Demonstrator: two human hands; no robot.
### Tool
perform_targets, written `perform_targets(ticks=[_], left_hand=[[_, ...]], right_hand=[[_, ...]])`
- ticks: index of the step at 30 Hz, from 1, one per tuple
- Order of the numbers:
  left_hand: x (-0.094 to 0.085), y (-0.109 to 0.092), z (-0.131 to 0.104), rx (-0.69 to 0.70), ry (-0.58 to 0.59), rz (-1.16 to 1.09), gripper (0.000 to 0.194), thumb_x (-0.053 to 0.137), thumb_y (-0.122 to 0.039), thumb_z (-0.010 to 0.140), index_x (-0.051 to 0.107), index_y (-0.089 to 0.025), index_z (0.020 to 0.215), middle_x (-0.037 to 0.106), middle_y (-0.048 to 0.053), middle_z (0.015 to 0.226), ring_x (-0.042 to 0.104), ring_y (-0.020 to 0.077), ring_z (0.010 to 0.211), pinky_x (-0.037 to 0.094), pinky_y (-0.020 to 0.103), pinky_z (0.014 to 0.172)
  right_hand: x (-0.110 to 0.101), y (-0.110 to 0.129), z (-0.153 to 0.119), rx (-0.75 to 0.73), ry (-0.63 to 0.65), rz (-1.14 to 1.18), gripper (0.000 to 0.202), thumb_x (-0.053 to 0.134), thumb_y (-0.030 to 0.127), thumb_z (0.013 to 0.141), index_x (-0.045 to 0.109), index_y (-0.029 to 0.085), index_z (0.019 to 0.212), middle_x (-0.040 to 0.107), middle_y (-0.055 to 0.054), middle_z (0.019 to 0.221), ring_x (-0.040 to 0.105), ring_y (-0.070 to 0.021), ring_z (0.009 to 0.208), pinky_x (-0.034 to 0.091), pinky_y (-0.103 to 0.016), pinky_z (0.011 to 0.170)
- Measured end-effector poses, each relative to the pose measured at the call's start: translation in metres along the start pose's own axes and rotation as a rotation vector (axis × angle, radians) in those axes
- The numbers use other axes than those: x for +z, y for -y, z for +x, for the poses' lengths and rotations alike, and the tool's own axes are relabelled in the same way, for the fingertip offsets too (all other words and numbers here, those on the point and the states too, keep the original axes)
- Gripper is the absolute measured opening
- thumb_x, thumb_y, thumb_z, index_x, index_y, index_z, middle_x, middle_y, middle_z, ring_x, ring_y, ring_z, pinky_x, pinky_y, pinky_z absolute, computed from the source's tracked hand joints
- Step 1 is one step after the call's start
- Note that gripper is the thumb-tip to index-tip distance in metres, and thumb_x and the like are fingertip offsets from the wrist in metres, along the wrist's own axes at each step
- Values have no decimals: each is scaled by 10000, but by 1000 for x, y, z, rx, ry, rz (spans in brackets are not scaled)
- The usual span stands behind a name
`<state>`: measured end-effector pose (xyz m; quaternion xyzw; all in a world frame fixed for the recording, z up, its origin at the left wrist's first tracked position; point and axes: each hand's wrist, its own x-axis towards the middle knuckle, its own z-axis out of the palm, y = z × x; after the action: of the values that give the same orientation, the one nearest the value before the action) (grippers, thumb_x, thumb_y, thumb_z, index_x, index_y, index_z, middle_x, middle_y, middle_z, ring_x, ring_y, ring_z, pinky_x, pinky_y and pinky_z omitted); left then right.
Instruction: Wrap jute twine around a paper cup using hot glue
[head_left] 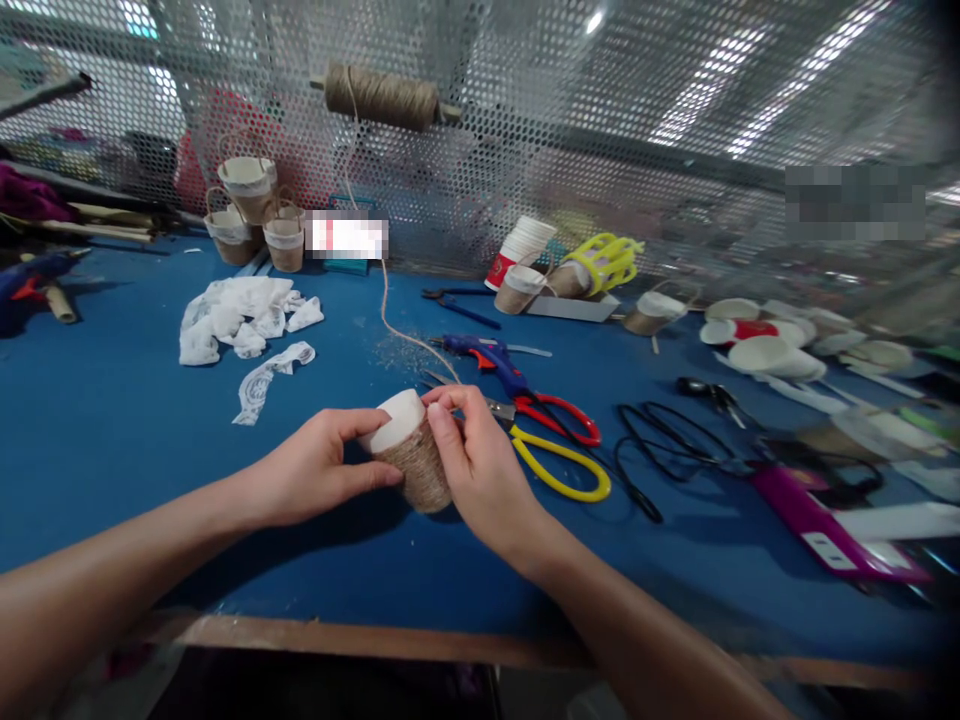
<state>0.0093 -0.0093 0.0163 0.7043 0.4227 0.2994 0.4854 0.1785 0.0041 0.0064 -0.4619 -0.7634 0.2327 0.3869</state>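
Wrapped cup [424, 468] tilted over desk [337, 575], near middle. Left hand [319, 465]: fingers pinching its wall. Right hand [487, 475]: fingers pinching string [385, 300] at rim. Risk: slack could loosen wraps; scissors [517, 433] alongside could snag string.
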Motion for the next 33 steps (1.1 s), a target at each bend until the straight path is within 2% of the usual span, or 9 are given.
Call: perform_targets(ticks=[4,10,16,23,28,33], left_hand=[[1,1,1,5,-14,4,108,600,-212,738,600,-121,797,622,11,764,537,153,733,426,256,704],[-2,1,0,11,3,27,115,586,-212,748,603,-111,800,611,16,762,529,153,735,420,260,711],[-2,1,1,3,0,37,97,578,-213,747,589,-119,769,590,4,729,522,150,714,417,253,686],[1,-1,1,-46,51,-61,192,580,-231,727,551,-121,882,581,11,789,518,146,717,422,244,658],[2,-4,-1,-61,-5,-155,157,566,-267,731,508,-129,778,499,-24,687,447,104,620,364,212,572],[2,-3,1,-52,-36,-135,140,524,-268,738,507,-135,700,482,-29,643,429,101,604,343,218,576]], right_hand=[[3,-1,-2,36,-1,12,146,331,317,895,421,202,885,545,-72,866,529,-170,792,432,-342,717],[-3,-1,0,-35,-26,-5,128,349,294,888,409,208,815,538,-90,929,525,-178,863,421,-352,764],[0,-2,0,19,24,-9,140,335,311,889,415,206,842,550,-64,837,536,-169,764,431,-331,685],[7,-6,-1,-15,8,-21,129,333,298,891,406,200,849,523,-53,812,516,-159,748,429,-314,687],[9,-5,-2,-97,-15,-67,97,340,261,884,376,210,810,494,-73,870,502,-167,807,430,-340,734],[9,-2,-3,-160,-61,-197,85,336,241,871,335,231,787,485,-78,888,511,-191,846,446,-369,716]])
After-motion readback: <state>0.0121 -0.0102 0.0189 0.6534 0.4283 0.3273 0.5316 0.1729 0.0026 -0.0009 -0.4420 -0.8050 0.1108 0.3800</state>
